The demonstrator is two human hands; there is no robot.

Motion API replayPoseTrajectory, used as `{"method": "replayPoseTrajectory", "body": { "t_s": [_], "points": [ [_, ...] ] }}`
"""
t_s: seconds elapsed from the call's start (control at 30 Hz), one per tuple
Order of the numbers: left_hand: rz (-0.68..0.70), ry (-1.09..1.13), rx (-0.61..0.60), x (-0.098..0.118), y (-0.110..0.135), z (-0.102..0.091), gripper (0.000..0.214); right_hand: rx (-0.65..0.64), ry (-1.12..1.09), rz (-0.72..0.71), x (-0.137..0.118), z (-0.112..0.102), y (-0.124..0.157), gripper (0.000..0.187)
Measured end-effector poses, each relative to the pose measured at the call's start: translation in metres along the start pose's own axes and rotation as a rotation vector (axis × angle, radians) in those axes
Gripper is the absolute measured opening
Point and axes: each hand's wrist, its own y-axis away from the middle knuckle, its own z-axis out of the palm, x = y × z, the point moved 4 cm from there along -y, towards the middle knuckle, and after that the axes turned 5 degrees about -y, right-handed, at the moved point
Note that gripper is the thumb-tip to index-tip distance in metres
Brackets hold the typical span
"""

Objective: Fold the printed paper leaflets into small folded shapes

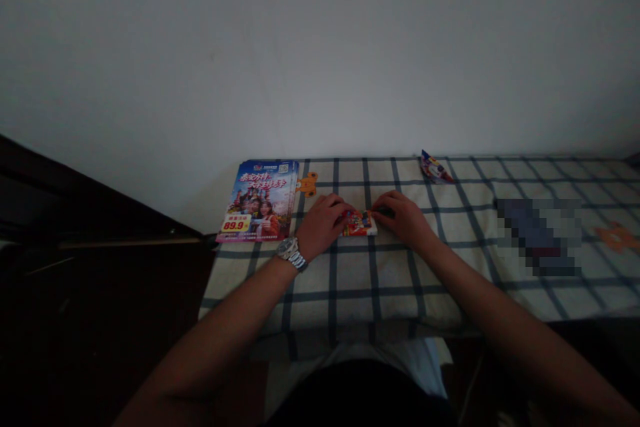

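Between my two hands lies a small folded flyer, red and white with a colourful print, flat on the checked tablecloth. My left hand, with a metal watch on its wrist, is closed on the flyer's left end. The fingertips of my right hand pinch together at its upper right corner. Just left of my left hand is a stack of printed flyers, blue and pink, lying face up.
A folded blue and purple piece of printed paper stands near the wall at the back. On the right lies a dark object, blurred out by pixels. The tablecloth ends at the table's front edge, close to my body.
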Motion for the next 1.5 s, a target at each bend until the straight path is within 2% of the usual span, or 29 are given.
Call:
{"method": "replayPoseTrajectory", "body": {
  "t_s": [0.47, 1.07, 1.5],
  "points": [
    [0.062, -0.143, -0.029, 0.012, 0.001, -0.002, 0.023, -0.037, 0.085, -0.084, -0.004, 0.001, 0.001, 0.007],
    [0.083, -0.215, -0.065, 0.017, 0.002, -0.003, 0.022, 0.01, 0.045, -0.058, -0.002, 0.002, 0.006, 0.007],
    [0.089, -0.229, -0.065, 0.016, 0.003, 0.0, 0.022, 0.013, 0.021, -0.071, 0.002, 0.003, 0.009, 0.015]
  ]
}}
